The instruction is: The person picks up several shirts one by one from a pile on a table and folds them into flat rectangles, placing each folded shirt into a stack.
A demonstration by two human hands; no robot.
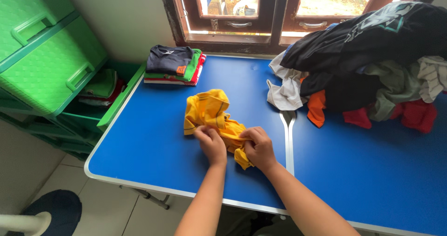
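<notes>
One small orange label (181,70) shows, a roughly square patch sewn on the dark folded shirt (168,59) that tops the stack of folded clothes (173,66) at the far left of the counter (158,138). No packages, signs or screens are in view.

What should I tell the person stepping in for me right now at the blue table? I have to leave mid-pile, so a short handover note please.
Left hand: closed on the near end of the yellow shirt.
Right hand: gripping the same crumpled end, fingers curled over the fabric.
Yellow shirt: bunched, unfolded, mid-table.
Done: a small folded stack sits at the far left corner, dark shirt on top.
Left: the yellow shirt, plus the big unsorted clothes pile at the far right under the window.
Green drawer unit stands left of the table, one drawer open.
</notes>
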